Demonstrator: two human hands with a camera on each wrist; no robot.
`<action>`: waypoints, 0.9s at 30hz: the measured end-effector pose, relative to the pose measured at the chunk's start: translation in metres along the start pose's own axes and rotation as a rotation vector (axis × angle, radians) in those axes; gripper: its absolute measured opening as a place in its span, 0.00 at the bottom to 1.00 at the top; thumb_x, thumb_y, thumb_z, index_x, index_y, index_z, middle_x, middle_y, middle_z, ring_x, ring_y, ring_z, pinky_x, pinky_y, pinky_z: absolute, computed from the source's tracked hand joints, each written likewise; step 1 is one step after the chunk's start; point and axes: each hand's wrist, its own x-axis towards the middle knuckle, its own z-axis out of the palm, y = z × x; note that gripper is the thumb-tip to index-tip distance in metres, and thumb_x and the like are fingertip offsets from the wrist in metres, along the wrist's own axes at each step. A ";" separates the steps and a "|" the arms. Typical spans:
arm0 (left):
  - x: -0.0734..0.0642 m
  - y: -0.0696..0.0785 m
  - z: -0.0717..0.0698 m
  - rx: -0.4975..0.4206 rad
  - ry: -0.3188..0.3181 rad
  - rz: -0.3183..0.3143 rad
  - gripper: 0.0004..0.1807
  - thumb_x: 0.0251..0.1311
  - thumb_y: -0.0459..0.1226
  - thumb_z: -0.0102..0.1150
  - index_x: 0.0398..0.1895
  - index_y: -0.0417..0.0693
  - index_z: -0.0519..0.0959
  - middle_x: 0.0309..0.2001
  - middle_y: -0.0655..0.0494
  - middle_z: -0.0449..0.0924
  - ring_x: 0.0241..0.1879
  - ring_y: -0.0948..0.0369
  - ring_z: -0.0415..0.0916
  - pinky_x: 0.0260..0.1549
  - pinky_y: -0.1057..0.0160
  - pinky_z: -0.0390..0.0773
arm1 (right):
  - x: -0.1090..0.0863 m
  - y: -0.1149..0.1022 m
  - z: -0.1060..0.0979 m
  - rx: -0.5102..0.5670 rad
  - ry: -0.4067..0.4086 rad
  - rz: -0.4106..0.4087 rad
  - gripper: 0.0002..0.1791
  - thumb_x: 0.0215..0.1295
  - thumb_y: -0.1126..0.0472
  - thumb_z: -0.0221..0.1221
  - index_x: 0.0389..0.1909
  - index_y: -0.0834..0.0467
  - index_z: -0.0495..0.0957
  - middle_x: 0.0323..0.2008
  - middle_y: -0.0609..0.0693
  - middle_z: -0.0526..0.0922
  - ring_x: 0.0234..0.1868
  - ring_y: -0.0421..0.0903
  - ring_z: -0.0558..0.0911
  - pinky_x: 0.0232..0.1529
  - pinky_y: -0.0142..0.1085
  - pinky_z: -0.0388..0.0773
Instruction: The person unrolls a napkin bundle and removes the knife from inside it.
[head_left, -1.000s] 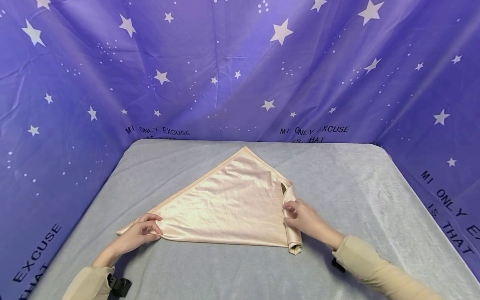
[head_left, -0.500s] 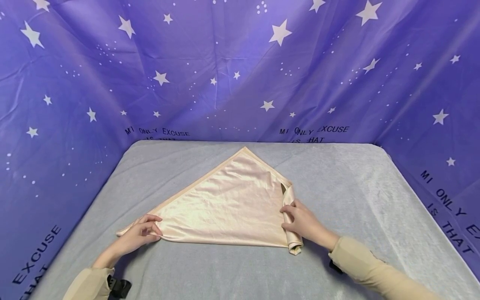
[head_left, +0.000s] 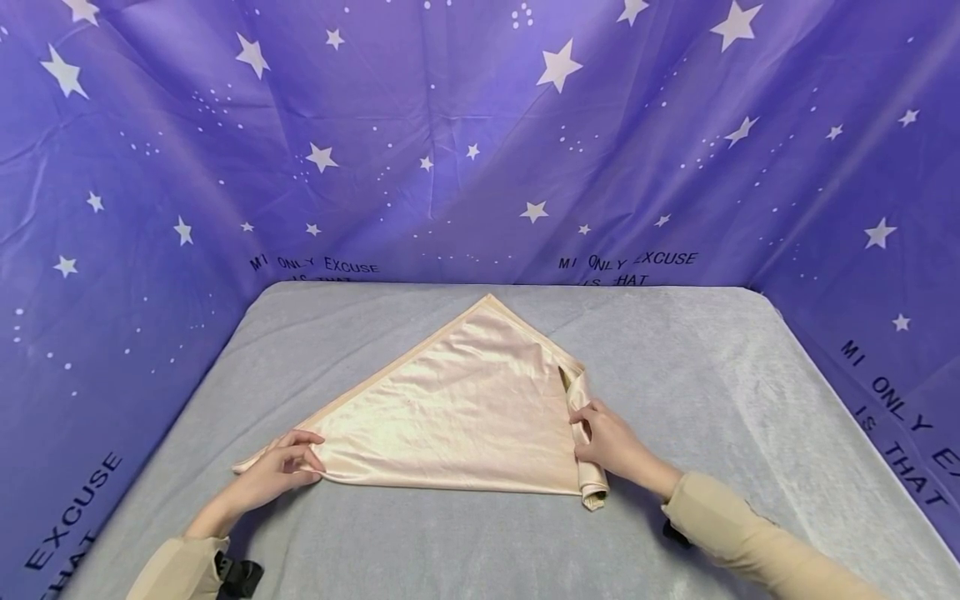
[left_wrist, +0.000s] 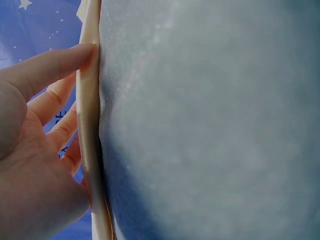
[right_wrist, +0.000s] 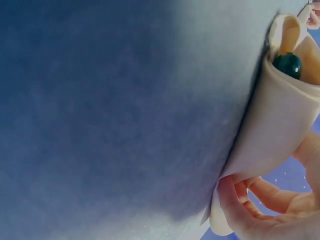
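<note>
A shiny champagne-coloured satin cloth (head_left: 442, 408) lies folded to a triangle-like shape, its peak pointing to the far side. Its right edge is wound into a loose roll (head_left: 592, 482). My right hand (head_left: 617, 442) grips this roll with fingers and thumb curled over it. In the right wrist view, a dark green rounded object (right_wrist: 288, 65) shows inside the roll's open end; its kind is unclear. My left hand (head_left: 276, 468) rests on the cloth's left corner with relaxed fingers. In the left wrist view, its thumb (left_wrist: 60, 65) presses the cloth's edge (left_wrist: 90, 100).
The cloth lies on a table with a grey plush cover (head_left: 420, 550). Purple curtains (head_left: 450, 100) with white stars and lettering enclose the back and both sides. A black wrist strap (head_left: 240, 575) shows at the left sleeve.
My right fingers came down leftward over the roll, then shifted slightly right, and the roll's near end moved slightly right with them. My left hand has stayed in place.
</note>
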 end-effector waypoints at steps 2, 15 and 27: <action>0.000 0.000 0.000 -0.006 -0.003 -0.002 0.08 0.47 0.31 0.62 0.22 0.55 0.76 0.46 0.46 0.67 0.48 0.49 0.53 0.41 0.51 0.48 | 0.000 0.000 -0.001 0.013 0.002 0.033 0.20 0.34 0.71 0.61 0.36 0.67 0.76 0.26 0.49 0.65 0.25 0.41 0.65 0.25 0.32 0.62; 0.001 -0.001 0.000 -0.002 -0.002 0.004 0.08 0.46 0.32 0.62 0.22 0.56 0.77 0.46 0.46 0.67 0.48 0.47 0.52 0.41 0.52 0.47 | -0.005 0.010 -0.010 0.156 0.019 0.099 0.21 0.40 0.72 0.61 0.41 0.70 0.75 0.35 0.57 0.74 0.33 0.46 0.69 0.35 0.38 0.68; 0.000 -0.001 0.001 -0.010 -0.009 -0.014 0.07 0.47 0.32 0.62 0.22 0.55 0.77 0.46 0.45 0.67 0.49 0.46 0.52 0.41 0.51 0.48 | -0.013 0.019 -0.019 0.366 -0.051 0.179 0.22 0.47 0.72 0.59 0.47 0.73 0.71 0.42 0.64 0.71 0.35 0.50 0.75 0.29 0.31 0.72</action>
